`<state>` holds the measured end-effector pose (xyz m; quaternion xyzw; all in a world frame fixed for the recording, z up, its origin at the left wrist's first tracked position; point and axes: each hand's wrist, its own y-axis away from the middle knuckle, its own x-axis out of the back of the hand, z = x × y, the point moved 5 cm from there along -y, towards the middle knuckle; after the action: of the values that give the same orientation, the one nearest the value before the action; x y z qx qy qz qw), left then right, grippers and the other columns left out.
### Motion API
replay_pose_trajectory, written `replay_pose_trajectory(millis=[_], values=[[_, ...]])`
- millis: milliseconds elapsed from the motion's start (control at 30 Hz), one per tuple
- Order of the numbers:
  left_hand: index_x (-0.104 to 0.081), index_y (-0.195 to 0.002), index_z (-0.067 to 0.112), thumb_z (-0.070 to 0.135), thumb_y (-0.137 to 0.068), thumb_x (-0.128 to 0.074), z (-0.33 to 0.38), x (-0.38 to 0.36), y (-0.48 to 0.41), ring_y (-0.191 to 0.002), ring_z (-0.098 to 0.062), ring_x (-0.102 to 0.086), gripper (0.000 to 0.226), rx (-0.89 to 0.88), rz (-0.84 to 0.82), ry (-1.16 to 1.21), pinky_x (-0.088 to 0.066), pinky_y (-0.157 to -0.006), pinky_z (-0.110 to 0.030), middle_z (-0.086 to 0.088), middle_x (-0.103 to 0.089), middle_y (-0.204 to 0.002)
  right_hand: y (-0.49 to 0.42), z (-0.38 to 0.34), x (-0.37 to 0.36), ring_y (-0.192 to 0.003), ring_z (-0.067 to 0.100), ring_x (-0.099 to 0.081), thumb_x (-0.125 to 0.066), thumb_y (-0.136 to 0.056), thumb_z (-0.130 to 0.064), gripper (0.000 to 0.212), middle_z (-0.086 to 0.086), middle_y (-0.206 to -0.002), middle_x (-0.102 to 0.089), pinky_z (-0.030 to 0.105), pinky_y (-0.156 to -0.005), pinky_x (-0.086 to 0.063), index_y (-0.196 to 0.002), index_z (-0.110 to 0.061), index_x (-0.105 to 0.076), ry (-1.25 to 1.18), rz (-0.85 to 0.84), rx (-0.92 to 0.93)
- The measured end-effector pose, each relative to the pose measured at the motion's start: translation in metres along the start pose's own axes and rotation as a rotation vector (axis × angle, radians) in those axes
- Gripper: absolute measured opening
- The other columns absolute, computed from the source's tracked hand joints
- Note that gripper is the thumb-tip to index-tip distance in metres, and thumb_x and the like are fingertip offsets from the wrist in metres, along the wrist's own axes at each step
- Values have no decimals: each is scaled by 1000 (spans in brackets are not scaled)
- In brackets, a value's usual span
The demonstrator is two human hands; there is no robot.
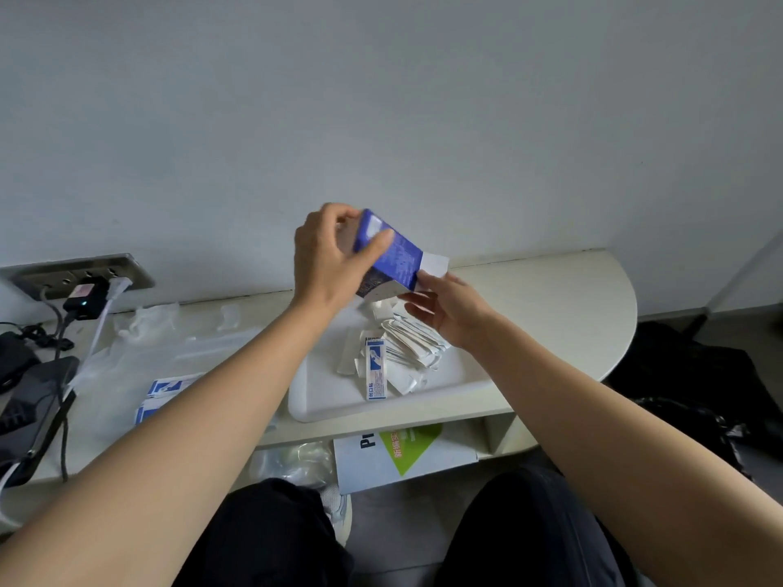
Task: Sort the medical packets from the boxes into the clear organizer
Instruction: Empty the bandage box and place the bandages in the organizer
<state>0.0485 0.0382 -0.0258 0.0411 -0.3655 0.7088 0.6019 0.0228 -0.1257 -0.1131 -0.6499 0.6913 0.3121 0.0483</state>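
We hold the blue box [387, 254] tilted above the white tray [322, 400], its long axis slanting down toward our right, open flap lowest. Our left hand [328, 258] grips the box's upper end; our right hand [445, 311] waits loosely cupped, empty, just below the mouth and nearer the packets [406, 345] heaped on the tray beneath. The clear organizer [140, 374] lies left of the tray on the pale desk [551, 298], under a bare wall.
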Motion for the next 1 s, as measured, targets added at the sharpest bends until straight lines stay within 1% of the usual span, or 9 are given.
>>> replay_pose_trajectory(millis=[133,200,267,367,433,500,700,900,1000], values=[[-54,-116,25,41,-85,-60,-36,-27,15,-99,-18,-64,34,677,-142,524,-56,-75,-37,-3,-64,-114,14,-33,-22,-75,12,-63,-53,-96,-15,9,4,-89,-66,22,-64,-51,-103,-12,-60,250,-103,229],[-59,-97,19,33,-91,-54,-38,-41,26,-97,-26,-66,16,857,-173,689,-57,-68,-37,-8,-65,-107,21,-46,-32,-70,12,-60,-61,-92,-21,15,5,-83,-65,22,-59,-49,-97,-7,-64,512,-86,409],[-54,-83,14,23,-93,-51,-34,-55,37,-92,-31,-66,14,1008,-155,877,-57,-68,-39,-12,-63,-97,26,-52,-36,-68,11,-55,-69,-83,-27,24,4,-76,-62,25,-62,-46,-88,-4,-65,816,-73,598],[-54,-77,7,12,-90,-46,-28,-73,53,-81,-29,-63,17,1194,-120,1145,-54,-71,-47,-11,-61,-81,36,-46,-32,-80,11,-52,-74,-78,-19,26,3,-88,-65,26,-72,-44,-103,-11,-70,1144,-94,837],[-66,-78,1,11,-90,-36,-29,-83,59,-90,-30,-62,34,1186,-216,1097,-51,-77,-50,-12,-68,-82,40,-39,-24,-84,16,-49,-68,-78,-12,23,5,-87,-64,31,-71,-44,-101,-14,-74,1247,-56,982],[-65,-105,1,15,-91,-34,-34,-92,61,-106,-30,-57,37,1151,-298,963,-52,-76,-47,-14,-67,-104,41,-38,-13,-84,22,-51,-65,-77,-8,18,4,-81,-63,37,-67,-47,-89,-15,-76,1261,-2,1035],[-60,-82,21,29,-87,-56,-22,-113,57,-75,-17,-47,10,979,-391,683,-45,-73,-33,-6,-59,-96,43,-60,22,-75,16,-44,-68,-80,-7,16,-4,-75,-52,33,-63,-44,-90,-15,-77,1228,168,1060],[-64,-97,25,37,-95,-50,22,-160,49,-95,-20,-58,18,798,-614,654,-50,-77,-34,8,-64,-97,35,-83,70,-92,28,-51,-59,-83,-2,27,0,-79,-51,27,-76,-41,-101,-14,-75,1174,507,844],[-64,-112,28,39,-95,-49,32,-180,50,-96,-17,-59,25,743,-687,617,-50,-77,-32,8,-63,-114,30,-81,96,-103,33,-54,-53,-78,5,38,12,-101,-66,28,-86,-39,-112,-7,-67,1175,537,690]])
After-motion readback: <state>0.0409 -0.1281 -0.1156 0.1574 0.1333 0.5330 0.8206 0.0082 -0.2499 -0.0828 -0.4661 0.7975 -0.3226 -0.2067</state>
